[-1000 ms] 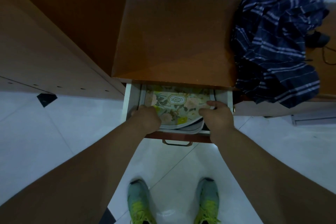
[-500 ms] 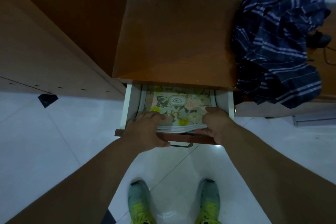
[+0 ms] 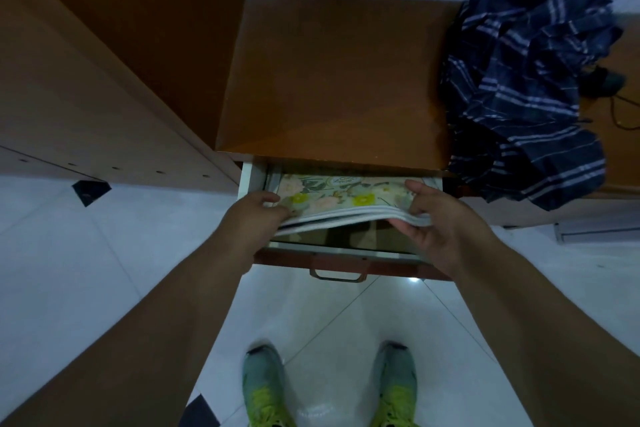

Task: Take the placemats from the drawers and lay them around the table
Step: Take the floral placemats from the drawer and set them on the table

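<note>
The task is at its first stage: the drawer [image 3: 341, 246] of the wooden cabinet [image 3: 332, 73] stands pulled out, and the stack of placemats [image 3: 341, 206] is partly lifted but not yet clear of it. The left hand [image 3: 254, 213] grips the stack's left end, thumb on the flowered top mat and fingers [image 3: 282, 215] curled under the edge; the right hand [image 3: 438, 218] pinches the right end in the same way, thumb above and fingers below. The near edge of the stack is raised off the drawer bottom, which shows dark beneath it, while the far edge reaches back under the cabinet top, so the mats are tilted and their far part is hidden. How many mats the stack holds cannot be told, though several white layered edges show. Judging from this, taking the mats out is nearly done for this drawer; carrying them to the table and laying each one around it is all left, and no table is in view. A dark striped cloth [image 3: 530, 80] lies heaped on the cabinet's right.
</note>
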Demonstrator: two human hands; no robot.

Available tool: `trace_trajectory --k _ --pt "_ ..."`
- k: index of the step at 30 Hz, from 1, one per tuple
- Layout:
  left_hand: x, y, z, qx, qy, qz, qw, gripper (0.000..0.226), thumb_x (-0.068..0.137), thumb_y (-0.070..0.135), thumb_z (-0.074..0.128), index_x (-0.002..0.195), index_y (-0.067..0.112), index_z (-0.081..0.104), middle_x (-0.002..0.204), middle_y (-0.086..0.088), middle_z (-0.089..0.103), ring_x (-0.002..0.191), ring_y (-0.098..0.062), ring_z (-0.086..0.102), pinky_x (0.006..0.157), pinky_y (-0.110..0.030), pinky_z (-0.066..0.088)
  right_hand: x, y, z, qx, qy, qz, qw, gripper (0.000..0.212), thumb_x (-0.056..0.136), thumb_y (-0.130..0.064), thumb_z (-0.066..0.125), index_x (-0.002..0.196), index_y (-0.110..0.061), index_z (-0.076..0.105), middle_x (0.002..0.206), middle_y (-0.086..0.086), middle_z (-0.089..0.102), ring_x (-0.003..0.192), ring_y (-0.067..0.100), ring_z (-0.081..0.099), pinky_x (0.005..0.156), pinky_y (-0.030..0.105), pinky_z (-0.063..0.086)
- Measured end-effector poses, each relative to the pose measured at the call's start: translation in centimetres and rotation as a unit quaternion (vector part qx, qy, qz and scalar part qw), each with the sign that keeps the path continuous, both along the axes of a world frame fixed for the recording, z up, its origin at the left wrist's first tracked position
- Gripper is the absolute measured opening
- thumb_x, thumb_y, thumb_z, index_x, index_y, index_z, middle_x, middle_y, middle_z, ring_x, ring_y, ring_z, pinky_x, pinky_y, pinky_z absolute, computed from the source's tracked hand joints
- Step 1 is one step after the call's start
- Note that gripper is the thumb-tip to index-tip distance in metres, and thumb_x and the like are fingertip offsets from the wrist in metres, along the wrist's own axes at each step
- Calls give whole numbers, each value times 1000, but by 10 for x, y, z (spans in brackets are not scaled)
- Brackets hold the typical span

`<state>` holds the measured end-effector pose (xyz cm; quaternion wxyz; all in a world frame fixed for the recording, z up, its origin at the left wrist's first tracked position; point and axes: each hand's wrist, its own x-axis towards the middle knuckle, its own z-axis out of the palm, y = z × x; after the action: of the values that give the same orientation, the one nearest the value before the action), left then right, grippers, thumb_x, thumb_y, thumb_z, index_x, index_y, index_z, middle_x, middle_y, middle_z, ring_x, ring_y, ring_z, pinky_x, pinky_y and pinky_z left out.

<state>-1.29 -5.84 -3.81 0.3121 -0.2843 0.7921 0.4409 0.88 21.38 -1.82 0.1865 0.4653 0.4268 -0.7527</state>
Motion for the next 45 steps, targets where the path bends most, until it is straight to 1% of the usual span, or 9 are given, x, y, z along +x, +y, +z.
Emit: trace_trajectory --k 3,9,15,20,25,29,36,38,45 --pt "-7 -1 4 56 -29 97 993 36 75 13 79 108 27 73 123 -9 67 105 -30 69 91 -44 60 3 5 2 72 -18 90 993 46 88 6 48 116 -21 72 121 7 58 111 30 62 72 31 56" --pt "-1 4 13 62 -33 90 993 51 88 -11 60 129 18 68 127 -9 57 104 -29 64 88 -44 61 8 15 5 107 -6 106 989 25 87 -6 71 110 -13 76 121 7 69 107 25 67 72 29 57" --pt "8 -4 31 145 -89 119 978 64 87 -17 49 144 12 53 140 -14 49 110 -38 61 89 -50 60 13 30 11 91 -32 215 972 78 81 9 72 142 -35 51 134 8 49 110 34 63 85 44 60" --pt "10 -8 35 190 -134 134 963 69 81 -20 43 146 2 48 149 -19 45 116 -48 57 56 -36 60 18 32 20 88 -99 341 931 66 74 14 72 124 -28 65 124 9 61 107 34 63 91 49 57" --pt "9 -15 38 218 -148 174 949 68 82 -17 36 146 3 48 149 -21 44 120 -52 55 81 -52 57 19 17 14 211 -84 339 913 16 82 -18 80 95 -27 78 114 3 68 105 27 63 87 44 58" --pt "14 -21 48 231 -154 197 940 68 79 -12 37 140 9 57 147 -17 47 122 -44 56 92 -43 54 27 9 7 255 -40 389 884 48 84 -11 78 129 -23 65 126 3 57 104 19 58 86 26 50" --pt "40 -20 60 56 -40 25 997 18 90 10 74 106 15 77 115 -8 72 97 -23 70 84 -34 59 40 6 27 206 -30 374 904 48 75 3 74 109 -30 71 127 5 63 112 25 63 96 41 56" --pt "48 -14 79 33 1 -42 999 27 91 0 68 102 22 79 118 -2 68 96 -14 66 79 -25 56 46 4 44 218 -21 368 904 44 77 0 73 111 -27 70 121 5 66 105 23 66 93 41 58" --pt "66 -13 207 68 10 -98 993 39 89 0 60 101 30 80 109 8 71 89 -14 72 82 -36 63 83 5 173 319 23 402 858 46 85 -25 77 129 -29 64 107 -9 64 86 4 64 64 17 52"
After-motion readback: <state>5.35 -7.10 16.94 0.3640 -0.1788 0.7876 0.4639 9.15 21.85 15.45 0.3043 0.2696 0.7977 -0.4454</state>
